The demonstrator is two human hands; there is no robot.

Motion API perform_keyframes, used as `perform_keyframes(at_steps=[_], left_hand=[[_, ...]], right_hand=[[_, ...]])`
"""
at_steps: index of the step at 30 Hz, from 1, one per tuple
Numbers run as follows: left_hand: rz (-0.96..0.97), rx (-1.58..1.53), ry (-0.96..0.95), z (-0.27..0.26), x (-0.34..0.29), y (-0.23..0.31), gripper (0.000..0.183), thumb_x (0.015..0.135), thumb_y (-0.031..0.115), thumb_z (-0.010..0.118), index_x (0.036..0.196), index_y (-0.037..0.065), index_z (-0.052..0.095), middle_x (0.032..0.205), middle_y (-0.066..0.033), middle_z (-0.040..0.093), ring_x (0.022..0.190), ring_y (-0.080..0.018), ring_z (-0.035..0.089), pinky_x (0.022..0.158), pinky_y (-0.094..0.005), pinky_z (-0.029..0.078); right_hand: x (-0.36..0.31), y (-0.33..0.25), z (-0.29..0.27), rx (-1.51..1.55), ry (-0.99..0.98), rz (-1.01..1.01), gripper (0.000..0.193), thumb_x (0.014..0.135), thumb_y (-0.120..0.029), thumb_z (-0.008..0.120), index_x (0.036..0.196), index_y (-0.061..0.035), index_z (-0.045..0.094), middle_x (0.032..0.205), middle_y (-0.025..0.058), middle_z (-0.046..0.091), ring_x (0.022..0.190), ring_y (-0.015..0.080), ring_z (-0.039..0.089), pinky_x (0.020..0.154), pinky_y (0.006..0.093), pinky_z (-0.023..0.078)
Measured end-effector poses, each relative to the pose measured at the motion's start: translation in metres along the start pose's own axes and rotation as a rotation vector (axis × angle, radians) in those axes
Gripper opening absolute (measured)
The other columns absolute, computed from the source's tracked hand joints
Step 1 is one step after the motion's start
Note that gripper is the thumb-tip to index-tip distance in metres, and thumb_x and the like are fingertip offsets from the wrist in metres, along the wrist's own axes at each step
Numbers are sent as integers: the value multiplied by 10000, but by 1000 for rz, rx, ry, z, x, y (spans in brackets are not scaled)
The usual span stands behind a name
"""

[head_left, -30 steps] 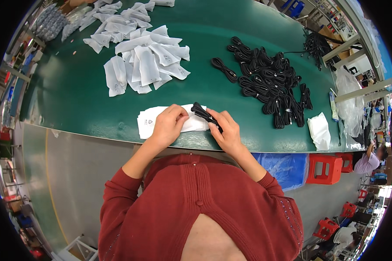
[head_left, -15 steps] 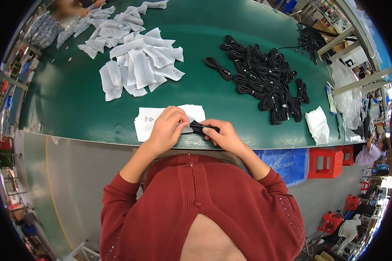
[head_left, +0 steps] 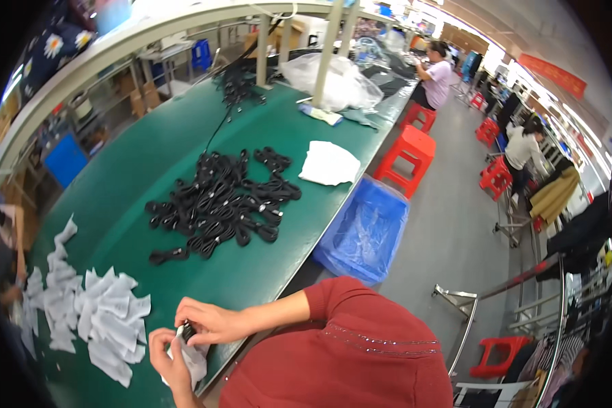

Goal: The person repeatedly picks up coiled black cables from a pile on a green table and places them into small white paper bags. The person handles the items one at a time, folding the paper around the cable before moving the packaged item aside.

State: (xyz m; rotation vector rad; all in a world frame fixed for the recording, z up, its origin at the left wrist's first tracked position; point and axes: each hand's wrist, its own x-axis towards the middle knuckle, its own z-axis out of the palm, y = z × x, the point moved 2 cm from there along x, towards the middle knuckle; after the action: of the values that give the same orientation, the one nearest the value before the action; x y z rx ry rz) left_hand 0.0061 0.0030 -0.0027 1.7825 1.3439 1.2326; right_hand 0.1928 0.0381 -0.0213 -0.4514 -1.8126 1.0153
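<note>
Close to the front edge of the table, my left hand (head_left: 168, 355) is closed on a small white bag (head_left: 196, 366). My right hand (head_left: 214, 321) pinches a coiled black cable (head_left: 188, 332) at the bag's mouth, with part of the coil hidden by the fingers and the bag. Whether any loose bags lie beneath cannot be made out. To the left is a pile of filled white bags (head_left: 112, 316). A heap of coiled black cables (head_left: 217, 197) covers part of the green table (head_left: 204, 285) beyond my hands.
A white sheet or bag (head_left: 329, 163) lies by the table edge. A blue bin (head_left: 364, 231) lined with plastic stands beside the table, near a red stool (head_left: 408, 156). Clear plastic bags (head_left: 333, 78) sit by the rack posts. Other people work farther off.
The view has swung to the right. Earlier both hands held the black cable over the stack of white bags; now the cable is at a bag's mouth and my left hand grips that bag.
</note>
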Motion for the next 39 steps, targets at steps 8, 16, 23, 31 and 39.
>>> perform_keyframes(at_steps=[8, 16, 23, 31, 39], left_hand=[[-93, -720, -31, -22, 26, -9, 113, 989, 127, 574, 1007, 20, 539, 1102, -69, 560, 1013, -145, 546, 883, -279, 429], [238, 249, 630, -112, 63, -33, 286, 997, 154, 574, 1200, -47, 568, 1207, -125, 579, 1110, -216, 550, 965, -332, 434], [111, 338, 58, -20, 1, -4, 273, 714, -61, 730, 960, 15, 640, 1038, -117, 619, 940, -252, 609, 748, -318, 499], [64, 449, 87, -6, -32, -32, 196, 766, 8, 722, 948, 19, 650, 953, -140, 590, 917, -337, 588, 796, -408, 482], [147, 473, -49, 25, -33, -31, 293, 703, 84, 799, 959, 44, 663, 937, -139, 593, 938, -355, 585, 894, -454, 479]], right_hand=[[34, -6, 13, -257, -80, -201, 158, 854, -101, 682, 916, -37, 553, 1030, 126, 487, 849, 291, 547, 676, 405, 480], [90, 44, -29, -688, 241, -117, 340, 772, -74, 732, 1064, -75, 558, 1107, 156, 510, 989, 344, 541, 820, 440, 456], [73, 123, -52, -1255, -27, -10, 109, 768, -124, 600, 840, -53, 641, 841, 129, 642, 840, 277, 618, 633, 400, 543], [38, 91, -48, -151, 26, 690, 322, 958, -141, 516, 1224, 16, 609, 843, 115, 703, 672, 172, 648, 650, 313, 532], [2, 46, -26, -266, 26, 495, 362, 919, -90, 637, 1272, -14, 610, 1091, 105, 686, 889, 176, 649, 814, 312, 532]])
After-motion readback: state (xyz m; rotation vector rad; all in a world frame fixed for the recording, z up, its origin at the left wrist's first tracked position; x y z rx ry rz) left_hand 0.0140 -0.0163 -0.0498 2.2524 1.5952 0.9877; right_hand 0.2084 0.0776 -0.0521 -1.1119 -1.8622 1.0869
